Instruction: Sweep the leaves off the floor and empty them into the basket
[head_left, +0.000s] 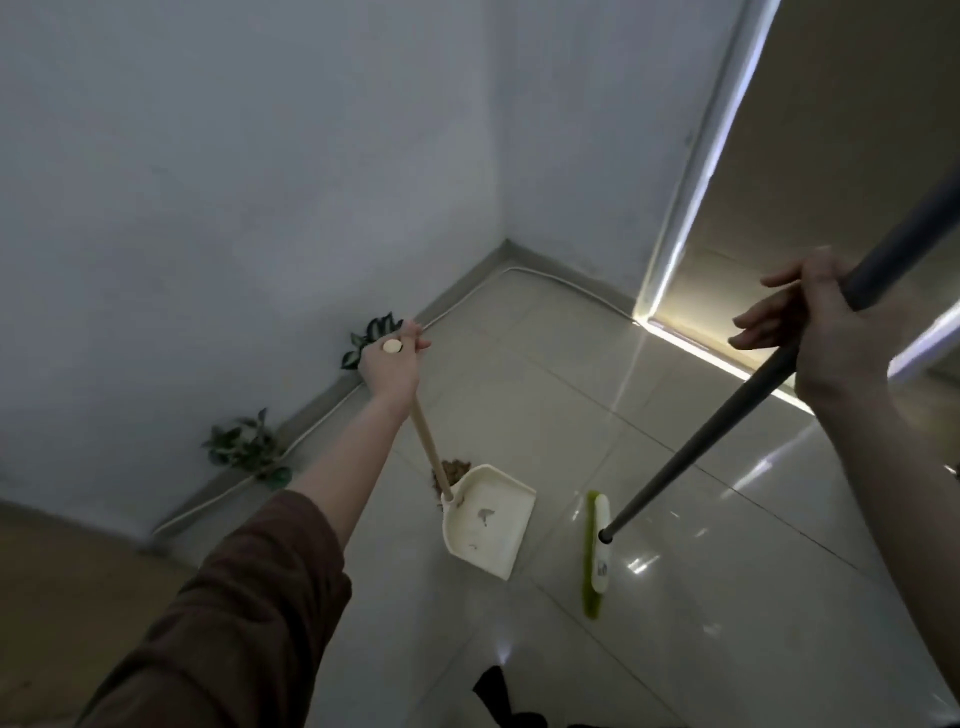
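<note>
Leaves (456, 467) lie half hidden behind the dustpan (488, 525), left hand (389, 369) gripping its handle (429, 447), right hand (826, 338) the broom (691, 455).

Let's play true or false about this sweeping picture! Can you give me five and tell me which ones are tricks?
1. The left hand grips the long handle of the dustpan. True.
2. The right hand holds the broom by its grey pole. True.
3. The broom's bristles are red. False: they are green.
4. The dustpan is packed full of leaves. False: only a few scraps lie in it, and a brown pile sits on the floor just behind it.
5. Some green leaves lie on the floor by the wall. True.
</note>
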